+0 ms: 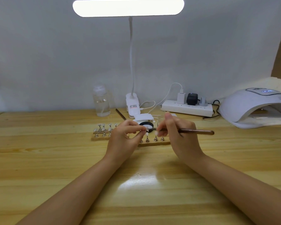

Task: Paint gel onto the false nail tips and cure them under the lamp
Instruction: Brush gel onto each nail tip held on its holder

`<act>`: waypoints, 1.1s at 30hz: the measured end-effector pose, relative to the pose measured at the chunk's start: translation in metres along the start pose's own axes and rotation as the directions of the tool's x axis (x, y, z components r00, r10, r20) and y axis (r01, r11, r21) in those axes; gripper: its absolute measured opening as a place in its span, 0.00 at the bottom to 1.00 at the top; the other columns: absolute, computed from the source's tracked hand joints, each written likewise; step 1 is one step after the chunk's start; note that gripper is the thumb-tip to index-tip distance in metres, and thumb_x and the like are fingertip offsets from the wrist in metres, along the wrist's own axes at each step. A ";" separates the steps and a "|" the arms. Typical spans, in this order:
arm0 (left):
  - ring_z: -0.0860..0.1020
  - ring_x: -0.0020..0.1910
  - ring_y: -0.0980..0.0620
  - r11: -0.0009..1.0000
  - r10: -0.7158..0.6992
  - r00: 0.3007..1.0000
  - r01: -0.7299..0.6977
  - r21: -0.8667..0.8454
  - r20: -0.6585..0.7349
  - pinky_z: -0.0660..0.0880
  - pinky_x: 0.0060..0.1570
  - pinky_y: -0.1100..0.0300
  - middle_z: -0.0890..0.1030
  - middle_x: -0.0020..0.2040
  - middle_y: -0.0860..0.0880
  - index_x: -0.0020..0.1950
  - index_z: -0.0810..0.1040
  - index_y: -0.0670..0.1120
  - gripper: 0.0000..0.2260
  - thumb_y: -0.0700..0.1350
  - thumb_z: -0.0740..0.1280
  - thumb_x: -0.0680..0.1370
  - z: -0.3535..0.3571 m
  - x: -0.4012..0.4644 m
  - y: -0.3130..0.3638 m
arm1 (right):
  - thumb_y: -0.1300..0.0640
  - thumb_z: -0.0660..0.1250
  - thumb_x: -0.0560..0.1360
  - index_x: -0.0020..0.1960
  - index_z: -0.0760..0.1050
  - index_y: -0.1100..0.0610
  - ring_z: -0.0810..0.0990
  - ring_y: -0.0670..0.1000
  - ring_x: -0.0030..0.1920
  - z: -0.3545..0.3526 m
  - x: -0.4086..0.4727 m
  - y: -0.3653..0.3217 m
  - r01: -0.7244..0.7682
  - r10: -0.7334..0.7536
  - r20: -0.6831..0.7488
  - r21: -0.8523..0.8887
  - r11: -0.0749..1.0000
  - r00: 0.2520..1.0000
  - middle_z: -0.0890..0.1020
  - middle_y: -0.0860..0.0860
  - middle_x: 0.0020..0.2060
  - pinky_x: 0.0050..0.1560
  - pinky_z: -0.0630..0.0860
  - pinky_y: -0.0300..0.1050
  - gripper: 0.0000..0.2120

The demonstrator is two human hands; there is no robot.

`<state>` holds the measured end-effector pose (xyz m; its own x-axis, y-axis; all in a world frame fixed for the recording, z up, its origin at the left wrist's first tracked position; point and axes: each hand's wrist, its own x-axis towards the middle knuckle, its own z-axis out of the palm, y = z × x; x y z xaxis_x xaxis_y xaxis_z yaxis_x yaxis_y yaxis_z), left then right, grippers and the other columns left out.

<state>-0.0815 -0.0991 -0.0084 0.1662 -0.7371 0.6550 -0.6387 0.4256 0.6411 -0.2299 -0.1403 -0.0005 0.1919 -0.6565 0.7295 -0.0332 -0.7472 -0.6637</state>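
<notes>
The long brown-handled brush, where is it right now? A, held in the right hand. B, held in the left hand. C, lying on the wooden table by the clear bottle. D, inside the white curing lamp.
A: the right hand grips the long brown-handled brush, its handle pointing right.

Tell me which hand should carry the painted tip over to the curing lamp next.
Probably the left hand: it already pinches the nail tip stand. The right hand grips the brush, so it is occupied, though the curing lamp sits on the right side, a cross-body reach.
</notes>
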 end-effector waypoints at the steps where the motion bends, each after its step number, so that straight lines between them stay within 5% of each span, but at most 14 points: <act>1: 0.77 0.42 0.52 1.000 -0.001 1.000 0.001 0.001 -0.001 0.73 0.42 0.62 0.79 0.40 0.47 0.46 0.83 0.45 0.08 0.36 0.72 0.70 0.000 0.000 0.000 | 0.46 0.55 0.76 0.33 0.77 0.51 0.79 0.43 0.31 0.000 0.000 0.000 0.033 -0.033 0.010 -0.040 0.999 0.999 0.79 0.44 0.27 0.37 0.76 0.40 0.19; 4: 0.77 0.42 0.51 1.000 -0.013 1.000 0.013 -0.007 0.012 0.73 0.42 0.62 0.79 0.40 0.48 0.46 0.83 0.45 0.07 0.36 0.72 0.70 0.000 0.000 0.000 | 0.52 0.59 0.79 0.33 0.78 0.54 0.79 0.44 0.31 0.000 0.000 0.003 0.029 -0.025 0.041 -0.093 0.995 0.999 0.79 0.46 0.27 0.38 0.78 0.46 0.18; 8: 0.77 0.42 0.52 0.999 -0.032 0.999 0.032 -0.011 0.010 0.73 0.43 0.61 0.79 0.40 0.49 0.45 0.83 0.47 0.08 0.36 0.72 0.70 0.000 0.000 0.001 | 0.44 0.55 0.75 0.31 0.75 0.50 0.79 0.45 0.28 0.000 0.000 0.000 -0.002 0.001 -0.018 -0.034 0.999 1.000 0.79 0.48 0.24 0.35 0.77 0.43 0.19; 13: 0.77 0.42 0.51 0.998 -0.051 0.999 0.051 -0.029 -0.002 0.72 0.42 0.61 0.79 0.39 0.49 0.44 0.82 0.48 0.08 0.37 0.72 0.70 0.000 0.000 0.002 | 0.49 0.57 0.76 0.31 0.76 0.51 0.79 0.45 0.29 0.001 0.000 0.000 -0.036 0.037 0.028 -0.056 0.998 0.999 0.79 0.47 0.24 0.37 0.78 0.46 0.19; 19: 0.77 0.41 0.51 0.999 -0.041 0.999 0.041 -0.016 -0.001 0.72 0.41 0.62 0.80 0.39 0.48 0.43 0.83 0.47 0.07 0.37 0.72 0.69 0.000 0.000 0.002 | 0.48 0.57 0.78 0.34 0.77 0.52 0.78 0.43 0.31 0.002 0.000 -0.001 0.032 -0.032 0.005 -0.037 0.999 0.999 0.79 0.46 0.27 0.36 0.75 0.36 0.18; 23: 0.77 0.41 0.50 0.999 -0.048 0.999 0.048 -0.020 0.001 0.73 0.42 0.62 0.80 0.40 0.48 0.43 0.82 0.48 0.07 0.37 0.73 0.69 -0.001 0.000 0.002 | 0.43 0.55 0.76 0.29 0.76 0.52 0.77 0.45 0.25 0.002 -0.002 -0.002 -0.093 0.092 0.021 0.017 0.996 0.995 0.77 0.48 0.21 0.31 0.75 0.39 0.23; 29: 0.75 0.40 0.52 0.999 -0.042 0.999 0.042 -0.025 0.006 0.71 0.41 0.67 0.79 0.39 0.50 0.43 0.82 0.49 0.08 0.37 0.73 0.69 -0.001 0.000 0.002 | 0.47 0.57 0.78 0.34 0.77 0.53 0.78 0.43 0.29 0.002 0.001 -0.002 -0.031 0.031 0.006 0.010 0.999 1.000 0.79 0.46 0.27 0.33 0.74 0.37 0.19; 33: 0.74 0.39 0.56 0.999 -0.045 0.999 0.045 -0.024 -0.004 0.70 0.41 0.68 0.78 0.39 0.51 0.42 0.82 0.50 0.08 0.36 0.73 0.69 -0.001 0.001 0.002 | 0.43 0.55 0.74 0.28 0.76 0.55 0.75 0.44 0.23 0.001 -0.003 -0.004 -0.116 0.117 -0.013 0.067 0.991 0.993 0.76 0.50 0.20 0.28 0.72 0.34 0.24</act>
<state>-0.0817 -0.0981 -0.0060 0.1973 -0.7536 0.6270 -0.6125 0.4046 0.6791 -0.2295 -0.1358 -0.0001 0.1736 -0.7408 0.6489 0.0108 -0.6574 -0.7534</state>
